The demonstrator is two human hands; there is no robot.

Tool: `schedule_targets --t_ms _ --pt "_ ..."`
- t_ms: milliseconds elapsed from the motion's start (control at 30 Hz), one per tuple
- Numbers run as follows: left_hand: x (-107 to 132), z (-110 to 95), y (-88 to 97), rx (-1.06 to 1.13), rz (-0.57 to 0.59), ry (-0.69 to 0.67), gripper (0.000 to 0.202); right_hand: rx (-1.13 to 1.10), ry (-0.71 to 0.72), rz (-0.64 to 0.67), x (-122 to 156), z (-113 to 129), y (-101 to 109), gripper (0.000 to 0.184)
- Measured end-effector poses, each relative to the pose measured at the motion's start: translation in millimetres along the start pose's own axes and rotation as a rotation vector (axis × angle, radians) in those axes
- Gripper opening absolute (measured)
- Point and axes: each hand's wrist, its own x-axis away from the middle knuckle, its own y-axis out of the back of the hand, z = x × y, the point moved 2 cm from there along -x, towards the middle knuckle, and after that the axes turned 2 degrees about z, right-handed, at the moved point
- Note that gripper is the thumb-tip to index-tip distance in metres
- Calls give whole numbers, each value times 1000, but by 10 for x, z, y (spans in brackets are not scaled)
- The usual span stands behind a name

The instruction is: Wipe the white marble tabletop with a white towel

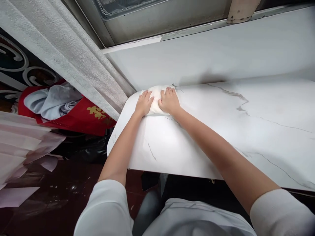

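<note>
Both my hands rest on a white cloth (155,95) bunched at the far left corner of a white marble-patterned table (221,131). My left hand (143,103) lies flat on the cloth's left side, fingers stretched forward. My right hand (169,101) presses flat on its right side, fingers together and pointing toward the wall. The two hands almost touch. Most of the cloth is hidden under my palms.
A grey curtain (73,55) hangs at the left of the table. Behind it lies a red cloth with gold print (83,118) under a pale garment (51,101). Pink sheer fabric (22,144) sits at far left over a dark floor. A white wall and window frame (159,23) stand behind.
</note>
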Motion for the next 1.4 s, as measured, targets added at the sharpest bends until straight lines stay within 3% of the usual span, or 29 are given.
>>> schedule_targets --t_ms 233,567,667,767,900,1000,1100,1300,1400 --pt "626 -258 -70 -60 -1 -75 51 100 20 -3 695 38 195 56" --pt "2099 -848 -175 -72 -40 -146 53 172 170 16 2113 136 686 62" --pt "2352 -994 -195 -64 -32 -155 55 153 180 53 2365 116 780 65" --pt "2425 -1078 -196 -58 -4 -150 56 164 195 81 2448 79 833 65" --pt "2303 -1116 -187 -70 64 -120 59 196 238 102 2329 6 835 64" --pt "2036 -1109 -198 -89 97 -103 61 208 251 81 2091 -102 785 61" --pt "1584 -1092 -217 -95 83 -125 58 231 233 61 1731 -284 691 58" --pt "457 -1074 -263 -74 123 -151 55 209 142 31 838 -771 434 51" --pt "51 -1086 -301 -39 92 -122 55 184 120 -1 483 -996 327 49"
